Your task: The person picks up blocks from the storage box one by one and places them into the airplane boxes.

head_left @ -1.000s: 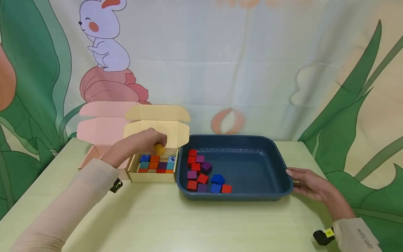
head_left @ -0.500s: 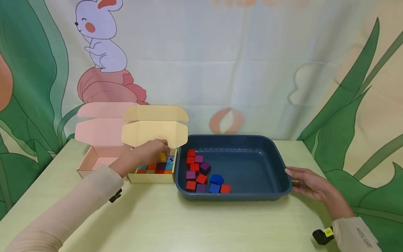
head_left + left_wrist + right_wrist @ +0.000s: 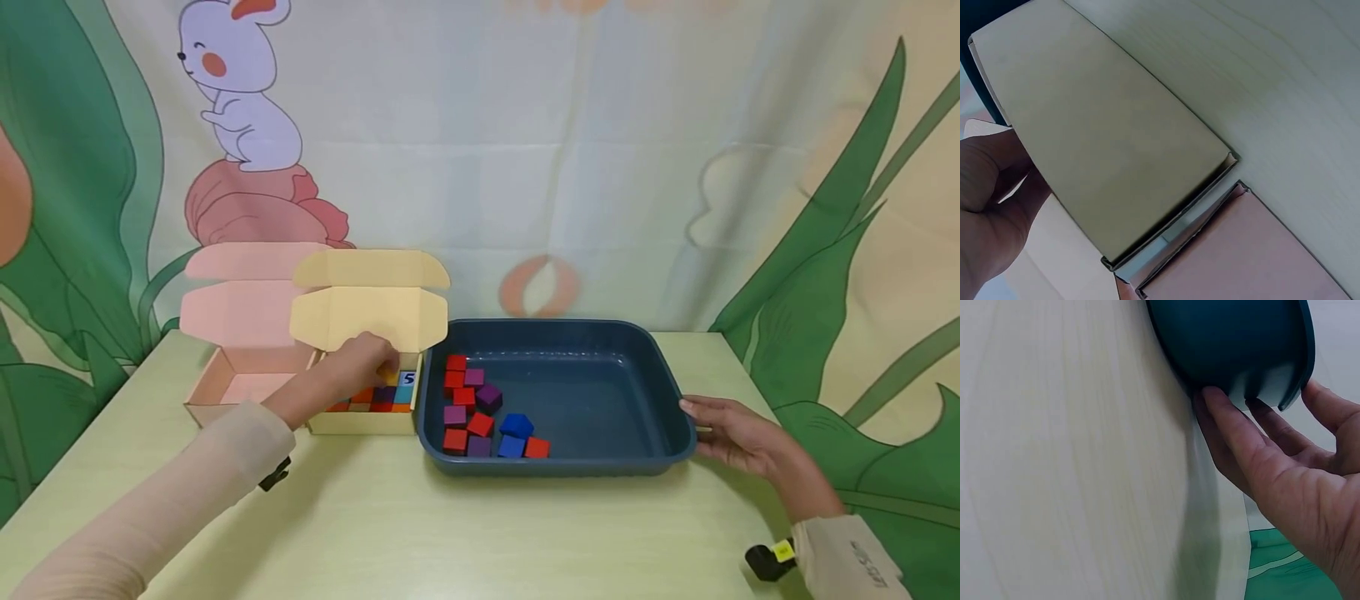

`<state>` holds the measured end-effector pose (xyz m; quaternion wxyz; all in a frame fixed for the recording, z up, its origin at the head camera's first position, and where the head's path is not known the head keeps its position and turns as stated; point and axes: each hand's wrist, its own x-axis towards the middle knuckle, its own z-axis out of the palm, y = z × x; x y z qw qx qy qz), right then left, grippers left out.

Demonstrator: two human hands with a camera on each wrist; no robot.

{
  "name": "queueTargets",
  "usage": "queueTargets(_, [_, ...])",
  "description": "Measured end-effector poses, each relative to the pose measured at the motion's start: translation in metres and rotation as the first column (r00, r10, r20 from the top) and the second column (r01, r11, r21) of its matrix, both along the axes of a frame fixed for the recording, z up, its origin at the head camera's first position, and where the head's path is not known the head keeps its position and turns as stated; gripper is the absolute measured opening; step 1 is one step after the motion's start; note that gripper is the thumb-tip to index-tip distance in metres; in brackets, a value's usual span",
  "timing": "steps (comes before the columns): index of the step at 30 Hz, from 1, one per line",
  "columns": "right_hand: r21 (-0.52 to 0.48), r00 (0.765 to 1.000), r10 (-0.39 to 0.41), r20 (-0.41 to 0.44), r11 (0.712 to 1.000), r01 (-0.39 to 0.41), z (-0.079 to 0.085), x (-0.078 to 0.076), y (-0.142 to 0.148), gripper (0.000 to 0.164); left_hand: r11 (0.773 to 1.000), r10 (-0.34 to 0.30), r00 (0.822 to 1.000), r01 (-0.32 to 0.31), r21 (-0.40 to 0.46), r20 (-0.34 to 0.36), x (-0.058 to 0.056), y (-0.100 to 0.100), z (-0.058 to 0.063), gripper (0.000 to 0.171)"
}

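My left hand [image 3: 358, 368] reaches into a yellow cardboard box [image 3: 363, 424], its fingertips on a yellow block [image 3: 392, 379] set among rows of coloured blocks. A light-blue block marked 5 [image 3: 407, 379] sits just right of it. In the left wrist view, the box's outer wall [image 3: 1104, 131] hides the fingertips and the block. At the far right, my right hand [image 3: 738, 437] holds the end of a dark blue tray [image 3: 555, 467], thumb at the rim and fingers [image 3: 1235, 425] against the outer wall below.
Several red, purple and blue blocks lie along the tray's left side, including a red cube [image 3: 537, 448] and a blue faceted block [image 3: 517, 426]. A pink box [image 3: 255, 386] stands open, left of the yellow one. A printed curtain [image 3: 465, 167] hangs behind the table [image 3: 480, 533].
The left hand has lowered the yellow block from above the box into the row beside the block marked 5. The right hand stays at the tray's end.
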<state>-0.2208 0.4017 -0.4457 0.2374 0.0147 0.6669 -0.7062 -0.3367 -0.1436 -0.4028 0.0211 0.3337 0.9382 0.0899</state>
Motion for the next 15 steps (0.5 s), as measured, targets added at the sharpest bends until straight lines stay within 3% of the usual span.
queueTargets(4, [-0.006,1.000,0.007,-0.003,1.000,-0.007,0.0004,0.0005,0.0006,0.078,1.000,-0.019,1.000,0.019,0.023,0.006,-0.0025,-0.0016,-0.0026,0.014])
queueTargets(10, [-0.017,1.000,0.010,-0.007,1.000,-0.010,0.0003,-0.0008,0.0009,0.079,0.993,-0.120,0.993,0.120,-0.001,-0.001,-0.0066,-0.0038,-0.0027,0.014])
queueTargets(15, [-0.015,1.000,0.012,-0.004,1.000,-0.012,-0.0025,-0.0006,0.0027,0.077,0.991,-0.122,0.989,0.125,-0.040,0.080,-0.0080,0.0000,0.0050,0.008])
